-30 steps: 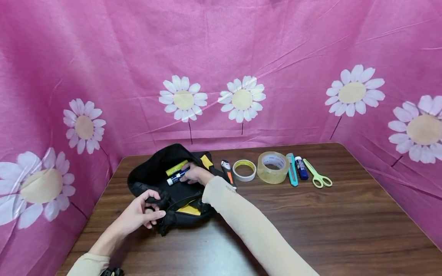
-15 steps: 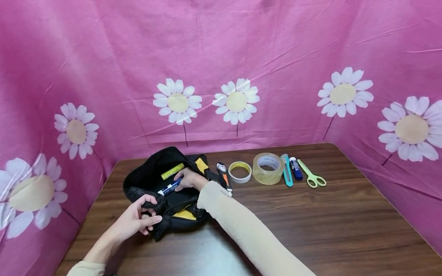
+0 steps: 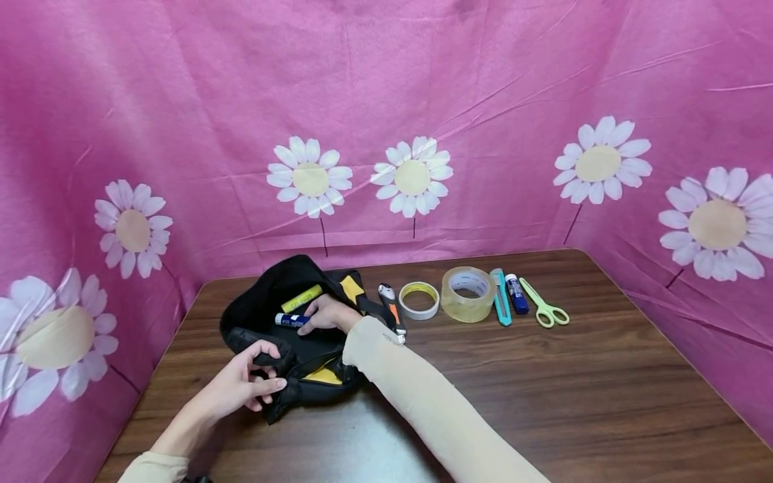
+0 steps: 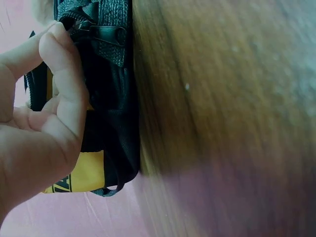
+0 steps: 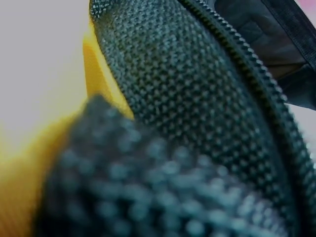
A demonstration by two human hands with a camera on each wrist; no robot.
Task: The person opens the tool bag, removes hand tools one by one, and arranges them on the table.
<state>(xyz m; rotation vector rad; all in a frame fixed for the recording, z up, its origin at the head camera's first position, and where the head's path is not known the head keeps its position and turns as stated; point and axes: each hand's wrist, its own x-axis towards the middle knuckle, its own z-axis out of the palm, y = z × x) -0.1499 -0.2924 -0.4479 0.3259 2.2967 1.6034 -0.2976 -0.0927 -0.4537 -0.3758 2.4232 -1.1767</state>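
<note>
A black zippered bag (image 3: 241,315) with yellow patches lies unzipped at the left of the table. My left hand (image 3: 244,381) pinches its near left edge; in the left wrist view, thumb and forefinger meet beside the zipper pull (image 4: 116,33). My right hand (image 3: 326,314) reaches inside the bag and grips a dark blue marker (image 3: 291,320) by its right part, the white end pointing left. Behind it in the bag lies a yellow marker (image 3: 302,298). Bag fabric (image 5: 187,84) and zipper teeth fill the right wrist view, hiding the right hand there.
Right of the bag, in a row on the wooden table (image 3: 543,396), are an orange-and-grey utility knife (image 3: 389,302), a narrow tape roll (image 3: 419,312), a wide clear tape roll (image 3: 455,307), a turquoise cutter (image 3: 502,300), a blue glue stick (image 3: 517,295) and pale green scissors (image 3: 548,312). A pink flowered cloth (image 3: 483,80) hangs behind.
The blue marker has turned from a slant to nearly level in my right hand inside the bag. My left hand keeps its hold on the bag's edge. The view has shifted slightly.
</note>
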